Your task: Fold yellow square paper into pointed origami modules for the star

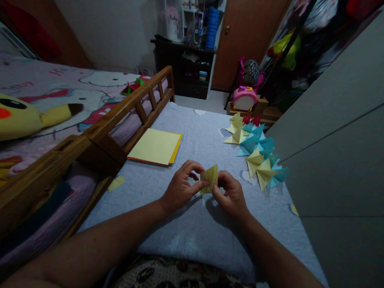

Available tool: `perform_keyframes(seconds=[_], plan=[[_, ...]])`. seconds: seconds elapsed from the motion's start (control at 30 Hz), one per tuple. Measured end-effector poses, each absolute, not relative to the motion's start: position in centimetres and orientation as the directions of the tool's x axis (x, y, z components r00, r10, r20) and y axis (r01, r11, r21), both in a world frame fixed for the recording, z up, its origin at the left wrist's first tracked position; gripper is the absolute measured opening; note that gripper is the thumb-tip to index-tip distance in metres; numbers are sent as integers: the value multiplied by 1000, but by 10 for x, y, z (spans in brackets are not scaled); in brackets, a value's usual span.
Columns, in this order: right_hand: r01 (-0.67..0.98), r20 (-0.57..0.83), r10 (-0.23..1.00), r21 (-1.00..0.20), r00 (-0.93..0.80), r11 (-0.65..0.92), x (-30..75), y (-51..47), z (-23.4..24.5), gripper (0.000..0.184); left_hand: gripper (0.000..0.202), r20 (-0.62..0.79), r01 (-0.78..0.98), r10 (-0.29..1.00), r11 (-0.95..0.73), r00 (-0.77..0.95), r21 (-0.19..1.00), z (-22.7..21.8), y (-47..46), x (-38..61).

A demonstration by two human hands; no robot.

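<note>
Between my hands is a small piece of folded yellow paper (pixel 211 176), held just above the bed with a pointed corner up. My left hand (pixel 183 185) pinches its left side, thumb across the front face. On the right edge, my right hand (pixel 230 194) grips the paper low down between thumb and curled fingers. A stack of square paper sheets (pixel 156 146), pale yellow on top with orange and blue edges showing, lies beyond my left hand. To the right sit several folded paper pieces (pixel 253 144) in yellow, light blue and red, grouped near the bed's edge.
The light blue bedsheet (pixel 192 240) spreads under my arms. A wooden rail (pixel 126 104) runs along the left, with a yellow plush toy (pixel 24 118) on another bed behind it. A grey cabinet (pixel 339 160) stands close on the right. A dark shelf unit (pixel 183 68) is at the back.
</note>
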State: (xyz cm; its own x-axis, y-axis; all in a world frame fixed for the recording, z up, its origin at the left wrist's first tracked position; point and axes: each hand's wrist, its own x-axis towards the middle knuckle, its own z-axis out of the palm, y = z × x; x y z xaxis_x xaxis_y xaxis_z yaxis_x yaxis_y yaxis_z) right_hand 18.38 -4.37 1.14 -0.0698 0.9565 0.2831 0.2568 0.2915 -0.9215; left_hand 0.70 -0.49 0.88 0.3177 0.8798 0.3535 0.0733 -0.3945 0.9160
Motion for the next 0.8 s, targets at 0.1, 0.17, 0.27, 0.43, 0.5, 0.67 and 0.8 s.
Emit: perform_keyframes(seconds=[0.1, 0.17, 0.27, 0.43, 0.5, 0.67, 0.8], plan=[[266, 315, 947, -910, -61, 319, 183, -44, 9, 6, 21, 445, 114, 844, -495, 299, 862, 10, -5, 7], [262, 341, 938, -902, -59, 344, 184, -44, 8, 6, 21, 470, 136, 835, -521, 288, 843, 9, -5, 7], [266, 400, 914, -875, -68, 403, 183, -45, 9, 7, 24, 469, 154, 839, -521, 277, 840, 7, -6, 6], [358, 554, 829, -761, -73, 541, 181, -46, 16, 13, 25, 491, 165, 832, -538, 258, 826, 9, -9, 4], [394, 592, 803, -723, -70, 568, 180, -46, 17, 14, 23, 513, 169, 822, -559, 248, 812, 10, -10, 3], [426, 627, 776, -684, -73, 593, 179, -47, 18, 18, 24, 576, 189, 777, -624, 252, 758, 12, -11, 4], [435, 649, 756, -660, -80, 613, 179, -48, 19, 17, 21, 620, 212, 755, -655, 212, 725, 15, -11, 4]])
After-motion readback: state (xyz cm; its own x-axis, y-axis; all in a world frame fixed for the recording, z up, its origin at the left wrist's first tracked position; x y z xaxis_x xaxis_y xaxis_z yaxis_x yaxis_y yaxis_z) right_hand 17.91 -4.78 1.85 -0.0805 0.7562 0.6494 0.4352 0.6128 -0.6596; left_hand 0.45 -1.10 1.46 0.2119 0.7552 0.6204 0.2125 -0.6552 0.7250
